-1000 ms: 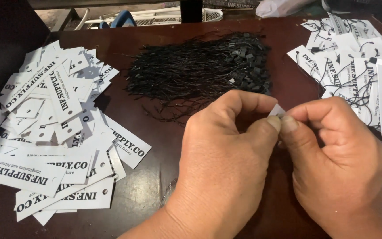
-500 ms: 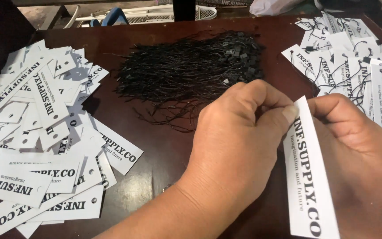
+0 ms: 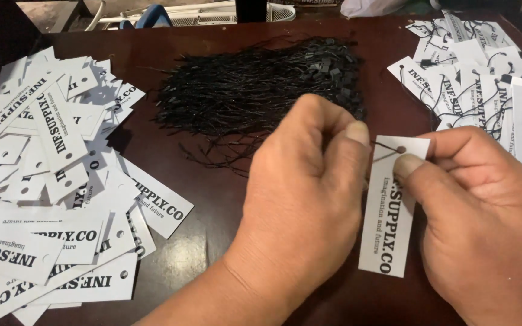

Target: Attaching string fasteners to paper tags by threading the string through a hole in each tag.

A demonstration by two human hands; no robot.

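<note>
So, tag point(image 3: 388, 205): white strip hanging upright now, was tilting earlier
Fingers: left hand point(image 3: 309, 181) and right hand point(image 3: 484, 205) pinching its top
Piles: loose tags point(image 3: 49, 181) lying left, strung tags point(image 3: 484, 78) right, black strings point(image 3: 255, 90) sitting between on tabletop point(image 3: 212, 211)

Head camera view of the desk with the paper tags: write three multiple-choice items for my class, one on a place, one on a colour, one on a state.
1. Where does the bundle of strings lie?
A. At the far middle of the table, between the two heaps of tags
B. On the floor
C. Under the left heap

2. What colour are the strings?
A. White
B. Red
C. Black

3. How is the white tag near the hands held?
A. Lying loose in a heap
B. Pinched at its top by the right hand, with a string at its hole
C. Folded in two

Answers:
1 A, since the bundle sits between the plain tags and the strung tags on the table.
2 C, all are black.
3 B, the right fingers grip its top while the left hand pinches the string.
</note>
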